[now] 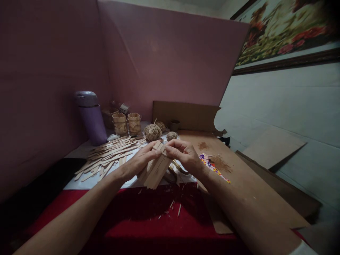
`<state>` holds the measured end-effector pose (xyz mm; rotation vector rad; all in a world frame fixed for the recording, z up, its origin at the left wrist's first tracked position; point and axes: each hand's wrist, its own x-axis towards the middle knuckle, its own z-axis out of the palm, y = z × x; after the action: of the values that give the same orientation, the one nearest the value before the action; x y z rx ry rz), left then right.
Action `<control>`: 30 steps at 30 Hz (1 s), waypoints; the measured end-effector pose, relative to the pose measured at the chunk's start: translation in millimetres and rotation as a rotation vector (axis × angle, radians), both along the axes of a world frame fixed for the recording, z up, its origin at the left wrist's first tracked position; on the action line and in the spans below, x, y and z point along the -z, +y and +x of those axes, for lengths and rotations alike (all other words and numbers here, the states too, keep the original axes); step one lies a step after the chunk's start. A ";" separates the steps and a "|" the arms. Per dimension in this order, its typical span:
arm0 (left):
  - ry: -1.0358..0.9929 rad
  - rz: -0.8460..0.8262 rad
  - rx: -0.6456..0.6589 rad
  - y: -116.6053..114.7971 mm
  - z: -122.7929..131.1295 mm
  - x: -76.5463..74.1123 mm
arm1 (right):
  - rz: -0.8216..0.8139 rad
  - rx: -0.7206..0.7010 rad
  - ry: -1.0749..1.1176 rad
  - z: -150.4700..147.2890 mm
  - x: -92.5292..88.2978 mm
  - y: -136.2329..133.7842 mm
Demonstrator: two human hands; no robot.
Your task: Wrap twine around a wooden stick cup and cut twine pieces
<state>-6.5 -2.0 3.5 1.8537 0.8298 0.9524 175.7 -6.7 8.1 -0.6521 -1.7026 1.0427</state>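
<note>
My left hand point(140, 162) and my right hand point(183, 154) meet over the table's middle, both closed on a panel of wooden craft sticks point(157, 170) joined side by side, tilted toward me. Fingers of both hands pinch its upper end. A heap of loose wooden sticks point(111, 154) lies just left of my left hand on a white sheet point(79, 182). Scissors point(177, 169) lie partly hidden under my right hand.
Two small stick-built cups point(126, 124), twine balls point(153, 132), a purple flask point(91, 118) and a cardboard sheet point(186, 115) stand at the back. Brown cardboard point(239, 184) with a colourful paper strip point(212, 166) lies right. Red cloth point(148, 219) with wood slivers covers the front.
</note>
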 end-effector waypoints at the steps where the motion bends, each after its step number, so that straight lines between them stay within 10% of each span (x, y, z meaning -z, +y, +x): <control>1: -0.007 -0.002 0.002 -0.3 0.2 -0.1 | -0.002 0.001 0.005 -0.2 -0.3 -0.3; 30: -0.086 -0.062 -0.018 -0.6 0.2 -1.1 | 0.038 0.002 -0.004 1.5 -6.1 -3.1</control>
<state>-6.3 -2.5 4.6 1.7432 0.8164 0.9999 177.3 -9.9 14.1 -0.6316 -1.7204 1.0060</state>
